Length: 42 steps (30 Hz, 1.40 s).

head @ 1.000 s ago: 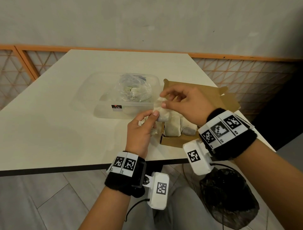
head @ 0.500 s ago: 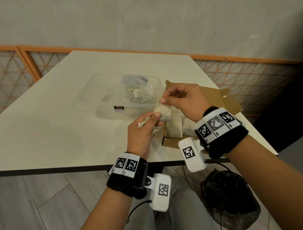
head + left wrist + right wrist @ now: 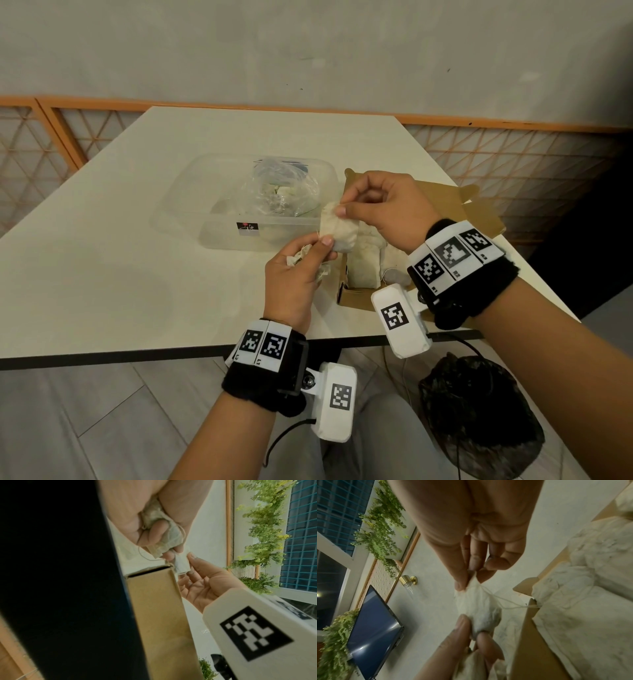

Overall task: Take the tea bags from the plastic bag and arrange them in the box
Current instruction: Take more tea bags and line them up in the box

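One pale tea bag (image 3: 339,229) is stretched between both hands just left of the open cardboard box (image 3: 356,297). My right hand (image 3: 341,210) pinches its top corner (image 3: 471,584). My left hand (image 3: 327,245) pinches its lower end between thumb and finger and also holds a crumpled bunch of tea bags (image 3: 155,520) in the palm. A thin string trails from the held tea bag (image 3: 479,608) toward the box. Several tea bags (image 3: 363,269) stand packed in the box. The clear plastic bag (image 3: 281,195) with more tea bags lies in a transparent tub.
The transparent tub (image 3: 212,219) sits on the white table (image 3: 102,260), left of the box. The box's flaps (image 3: 479,219) are open to the right, near the table's right edge. A dark bag (image 3: 479,414) lies on the floor below.
The right hand's fingers have shifted up to the tea bag's top corner, and the bag now hangs more upright between the two hands. The left hand has hardly moved.
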Each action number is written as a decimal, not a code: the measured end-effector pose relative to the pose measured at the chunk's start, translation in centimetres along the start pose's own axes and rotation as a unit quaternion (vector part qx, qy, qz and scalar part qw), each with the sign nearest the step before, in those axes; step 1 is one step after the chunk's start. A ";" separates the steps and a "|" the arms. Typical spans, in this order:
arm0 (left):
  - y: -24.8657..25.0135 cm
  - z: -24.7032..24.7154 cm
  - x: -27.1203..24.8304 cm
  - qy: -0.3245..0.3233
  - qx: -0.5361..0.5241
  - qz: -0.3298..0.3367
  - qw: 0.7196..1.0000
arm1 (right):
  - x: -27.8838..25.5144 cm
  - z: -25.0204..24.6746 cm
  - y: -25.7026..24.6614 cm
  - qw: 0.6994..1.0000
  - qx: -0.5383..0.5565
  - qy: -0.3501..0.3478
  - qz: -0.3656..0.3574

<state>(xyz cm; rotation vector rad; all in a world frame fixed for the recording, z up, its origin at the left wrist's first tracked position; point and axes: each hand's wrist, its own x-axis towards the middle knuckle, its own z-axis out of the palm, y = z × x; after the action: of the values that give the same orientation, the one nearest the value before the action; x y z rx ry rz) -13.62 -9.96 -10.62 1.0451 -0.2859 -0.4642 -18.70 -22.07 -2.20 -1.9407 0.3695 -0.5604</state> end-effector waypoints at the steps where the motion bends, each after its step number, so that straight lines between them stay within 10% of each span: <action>1: 0.0 0.0 0.0 -0.003 0.001 -0.001 1.000 | 0.0 0.0 0.0 1.000 0.000 0.003 -0.002; 26: -0.3 0.1 -0.1 -0.040 0.047 -0.001 0.998 | 0.3 -0.2 -0.6 0.989 -0.135 -0.067 -0.007; 42: -0.2 0.0 0.4 -0.006 -0.037 -0.029 0.999 | -3.8 -11.4 -1.9 0.918 -0.327 -0.164 0.151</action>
<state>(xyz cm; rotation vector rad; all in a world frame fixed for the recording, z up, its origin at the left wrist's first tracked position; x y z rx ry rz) -13.28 -10.24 -10.77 0.9809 -0.2481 -0.5291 -28.03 -28.10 2.72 -2.4968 0.6864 0.1247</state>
